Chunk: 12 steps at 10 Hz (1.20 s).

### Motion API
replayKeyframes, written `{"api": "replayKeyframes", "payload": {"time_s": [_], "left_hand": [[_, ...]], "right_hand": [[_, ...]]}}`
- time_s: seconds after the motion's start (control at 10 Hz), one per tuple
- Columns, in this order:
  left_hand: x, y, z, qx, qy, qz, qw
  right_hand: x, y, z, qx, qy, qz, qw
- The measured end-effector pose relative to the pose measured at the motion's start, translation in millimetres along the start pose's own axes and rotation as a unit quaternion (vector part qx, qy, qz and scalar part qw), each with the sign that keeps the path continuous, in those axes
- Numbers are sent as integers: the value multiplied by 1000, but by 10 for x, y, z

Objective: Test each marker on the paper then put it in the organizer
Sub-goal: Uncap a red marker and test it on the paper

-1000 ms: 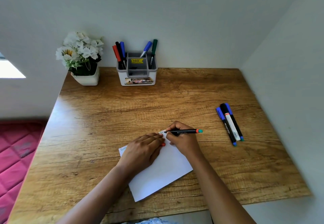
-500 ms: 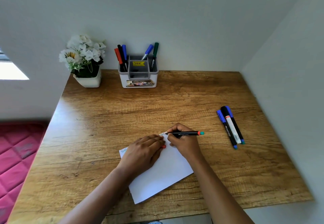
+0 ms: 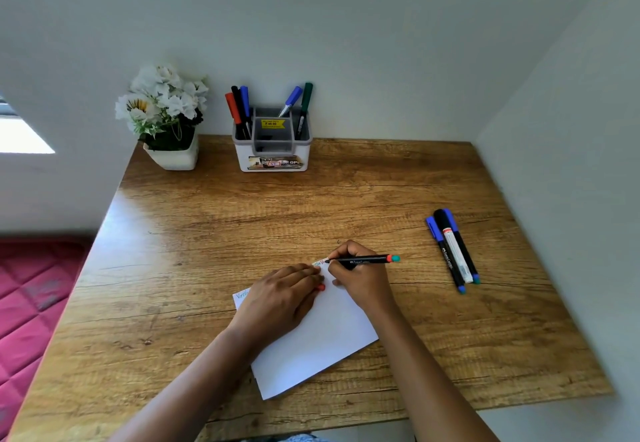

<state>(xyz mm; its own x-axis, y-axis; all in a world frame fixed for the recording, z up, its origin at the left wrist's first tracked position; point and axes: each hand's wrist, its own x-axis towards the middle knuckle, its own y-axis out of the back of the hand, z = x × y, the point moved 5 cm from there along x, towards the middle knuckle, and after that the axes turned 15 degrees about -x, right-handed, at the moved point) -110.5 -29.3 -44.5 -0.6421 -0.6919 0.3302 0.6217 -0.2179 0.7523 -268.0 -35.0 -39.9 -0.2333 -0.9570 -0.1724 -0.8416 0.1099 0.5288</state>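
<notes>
A white paper (image 3: 322, 344) lies tilted on the wooden desk (image 3: 311, 213). My left hand (image 3: 280, 298) presses flat on its upper part, with a small red cap (image 3: 321, 288) showing under its fingers. My right hand (image 3: 360, 277) grips a black marker (image 3: 363, 260) with a red and teal end, its tip on the paper's top corner beside coloured writing. Three more markers (image 3: 453, 251) lie together on the right of the desk. The white and grey organizer (image 3: 272, 143) at the back holds several markers upright.
A white pot of artificial flowers (image 3: 166, 119) stands left of the organizer against the back wall. A side wall closes the desk on the right. A pink quilted surface (image 3: 27, 296) lies below the desk's left edge.
The camera has tilted so the desk sits lower in view. My right hand has shifted the marker tip slightly on the paper's corner; the left hand stays pressed down.
</notes>
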Motion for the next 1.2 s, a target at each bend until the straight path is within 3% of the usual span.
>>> {"api": "replayKeyframes", "payload": {"time_s": [1.2], "left_hand": [[7, 32, 23, -7, 14, 7, 1000]], "right_hand": [[-20, 16, -14, -5, 0, 28, 1000]]}}
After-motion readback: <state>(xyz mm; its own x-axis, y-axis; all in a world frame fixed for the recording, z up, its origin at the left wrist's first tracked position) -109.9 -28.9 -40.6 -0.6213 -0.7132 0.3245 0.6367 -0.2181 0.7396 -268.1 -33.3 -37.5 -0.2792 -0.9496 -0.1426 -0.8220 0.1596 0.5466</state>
